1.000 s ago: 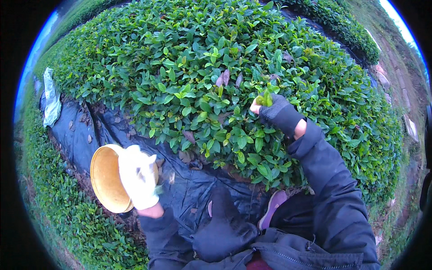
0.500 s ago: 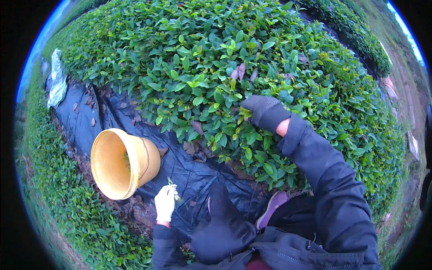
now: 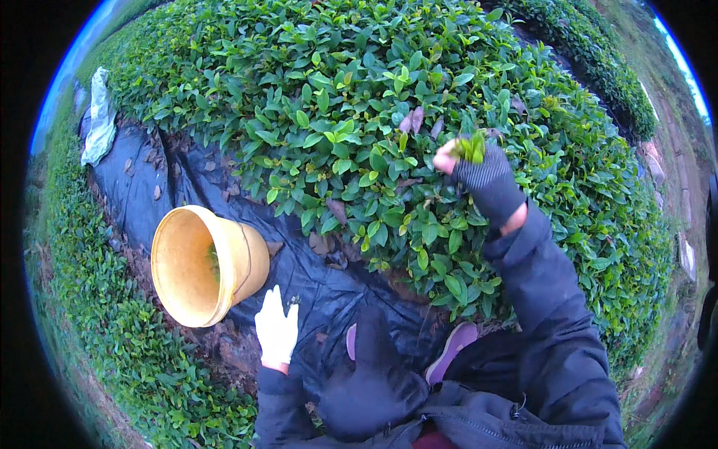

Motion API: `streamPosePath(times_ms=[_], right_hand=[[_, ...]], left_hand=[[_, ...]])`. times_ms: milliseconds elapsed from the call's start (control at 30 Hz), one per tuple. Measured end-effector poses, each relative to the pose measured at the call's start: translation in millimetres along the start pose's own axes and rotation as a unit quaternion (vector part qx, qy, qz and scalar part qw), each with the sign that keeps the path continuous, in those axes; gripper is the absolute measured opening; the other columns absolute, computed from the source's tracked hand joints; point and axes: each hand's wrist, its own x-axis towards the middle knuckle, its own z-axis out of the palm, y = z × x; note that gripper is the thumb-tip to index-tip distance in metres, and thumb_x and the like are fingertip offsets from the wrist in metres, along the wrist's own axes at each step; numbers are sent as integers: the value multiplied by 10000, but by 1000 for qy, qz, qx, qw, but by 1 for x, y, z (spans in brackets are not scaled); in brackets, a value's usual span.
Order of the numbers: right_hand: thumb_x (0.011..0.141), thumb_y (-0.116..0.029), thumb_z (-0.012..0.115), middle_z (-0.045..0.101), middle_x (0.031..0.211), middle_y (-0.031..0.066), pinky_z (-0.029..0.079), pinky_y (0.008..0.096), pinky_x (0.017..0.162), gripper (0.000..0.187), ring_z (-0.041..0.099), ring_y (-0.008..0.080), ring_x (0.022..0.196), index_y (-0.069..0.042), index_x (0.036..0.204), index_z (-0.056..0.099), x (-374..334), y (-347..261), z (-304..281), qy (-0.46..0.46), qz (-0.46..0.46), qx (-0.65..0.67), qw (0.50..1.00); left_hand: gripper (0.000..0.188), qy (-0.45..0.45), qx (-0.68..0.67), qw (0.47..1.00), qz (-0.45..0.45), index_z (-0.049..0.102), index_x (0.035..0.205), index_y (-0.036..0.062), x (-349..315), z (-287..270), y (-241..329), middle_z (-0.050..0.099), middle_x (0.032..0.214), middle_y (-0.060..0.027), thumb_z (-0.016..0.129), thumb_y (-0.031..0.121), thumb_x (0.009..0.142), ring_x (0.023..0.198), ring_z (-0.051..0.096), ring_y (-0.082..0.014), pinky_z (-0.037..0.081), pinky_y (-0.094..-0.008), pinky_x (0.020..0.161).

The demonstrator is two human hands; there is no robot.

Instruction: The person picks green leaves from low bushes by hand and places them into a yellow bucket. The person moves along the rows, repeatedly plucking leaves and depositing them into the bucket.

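My right hand (image 3: 482, 168), in a dark fingerless glove, is raised over the bush row (image 3: 359, 105). Its fingers are closed around a small bunch of bright green tea leaves (image 3: 470, 147). Low on the left, my left hand (image 3: 276, 326), in a white glove, has its fingers stretched out and apart. A small dark green bit shows by its fingers; whether it touches them I cannot tell. Just beyond that hand, a yellow bucket (image 3: 249, 262) lies tipped toward the left, with some green leaves (image 3: 214, 260) visible inside.
Black plastic sheeting (image 3: 299, 266) covers the ground between the bush rows, with dry brown leaves on it. A pale plastic bag (image 3: 98, 120) lies at the far left. My purple shoes (image 3: 453, 348) stand at the bush's near edge. Another bush row (image 3: 97, 314) borders the left.
My right hand has lifted up and to the right, out of the foliage, with leaves in it. My left hand's fingers have spread from a pinch around a small green sprig.
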Motion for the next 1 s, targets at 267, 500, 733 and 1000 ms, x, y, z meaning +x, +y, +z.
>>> streamPosePath(times_ms=[267, 500, 733, 1000], right_hand=[[770, -186, 747, 667, 858, 31, 481, 277, 727, 231, 611, 127, 794, -53, 934, 652, 59, 39, 12, -31, 0, -132, 991], [743, -253, 752, 658, 967, 166, 485, 388, 814, 355, 630, 338, 894, -53, 1012, 635, 65, 43, 33, -60, -136, -387, 910], [762, -155, 736, 660, 849, 42, 472, 295, 727, 253, 601, 149, 777, -23, 957, 644, 29, 36, 22, -58, 25, -95, 994], [815, -129, 667, 562, 849, -22, 423, 232, 638, 160, 549, 93, 765, -118, 946, 577, 34, -30, 41, -60, 46, 339, 938]], left_hand=[[197, 89, -237, 952, 173, 683, 1039, 89, 75, -49, 107, 679, 987, -89, 591, 145, 873, 853, 621, -256, 489, -343, 768], [99, 60, -218, 927, 299, 699, 849, 118, 94, -53, 143, 657, 833, -70, 612, 156, 821, 781, 619, -262, 500, -360, 671], [141, -30, -362, 918, 160, 697, 916, 98, 57, -12, 94, 682, 917, -65, 586, 129, 834, 849, 643, -254, 511, -336, 756], [191, 122, -446, 886, -13, 676, 1032, 66, 114, -19, 61, 671, 1014, -101, 543, 110, 902, 948, 637, -231, 486, -310, 850]])
